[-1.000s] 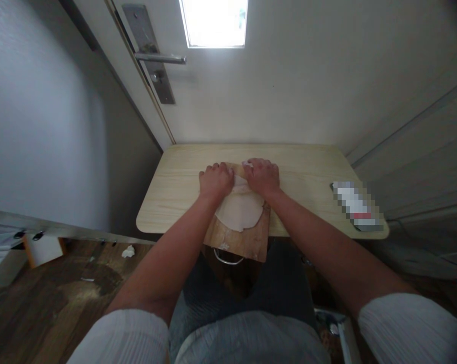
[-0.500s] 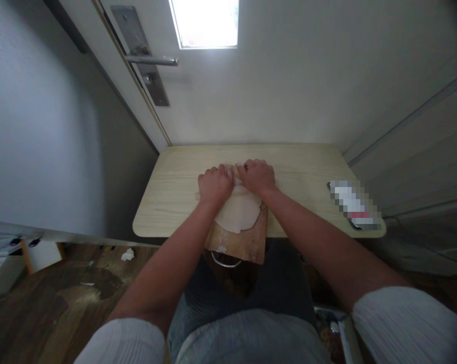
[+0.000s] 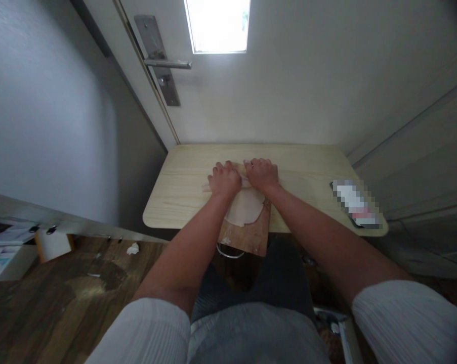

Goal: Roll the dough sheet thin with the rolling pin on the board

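Note:
A flat sheet of pale dough (image 3: 245, 208) lies on a wooden cutting board (image 3: 243, 237), whose near end juts past the table's front edge. Across the far part of the dough runs a thin wooden rolling pin (image 3: 206, 188); its left tip pokes out beyond my left hand. My left hand (image 3: 225, 179) is closed over the pin's left side. On the other side my right hand (image 3: 262, 174) is closed over it too, the knuckles facing away from me. Most of the pin is hidden under my hands.
A phone (image 3: 356, 205), partly pixelated, lies at the right end of the light wooden table (image 3: 182, 167). Behind it stands a door with a metal handle (image 3: 169, 64). A crumpled tissue (image 3: 133, 248) is on the floor at left. A metal ring (image 3: 230, 253) hangs below the board.
The whole view has shifted a little, with the table and board appearing further right. Both hands stay closed on the rolling pin over the dough.

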Action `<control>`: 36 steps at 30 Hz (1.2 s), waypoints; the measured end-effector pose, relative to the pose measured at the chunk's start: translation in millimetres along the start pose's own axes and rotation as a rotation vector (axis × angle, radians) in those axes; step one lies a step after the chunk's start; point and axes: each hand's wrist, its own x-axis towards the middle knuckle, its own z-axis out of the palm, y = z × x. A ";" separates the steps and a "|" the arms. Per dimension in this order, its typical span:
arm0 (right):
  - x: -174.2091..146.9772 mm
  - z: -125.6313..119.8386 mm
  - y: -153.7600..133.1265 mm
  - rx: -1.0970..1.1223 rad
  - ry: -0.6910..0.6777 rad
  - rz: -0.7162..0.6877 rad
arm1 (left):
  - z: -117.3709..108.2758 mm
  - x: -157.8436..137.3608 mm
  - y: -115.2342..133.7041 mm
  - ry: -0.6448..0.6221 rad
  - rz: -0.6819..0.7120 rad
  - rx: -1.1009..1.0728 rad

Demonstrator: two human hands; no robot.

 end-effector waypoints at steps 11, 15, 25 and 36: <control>6.3 4.3 -0.6 0.028 0.038 0.010 | 5.5 14.0 -2.2 0.006 -0.001 -0.013; 10.8 4.8 -1.8 0.017 0.031 0.020 | 5.1 19.5 -2.1 0.012 0.005 -0.008; 30.5 7.2 -5.3 0.012 -0.030 0.048 | 4.8 42.8 -2.2 -0.015 -0.030 0.018; 45.5 4.0 -9.9 0.049 -0.081 0.063 | 4.4 62.8 -0.9 -0.056 -0.029 0.031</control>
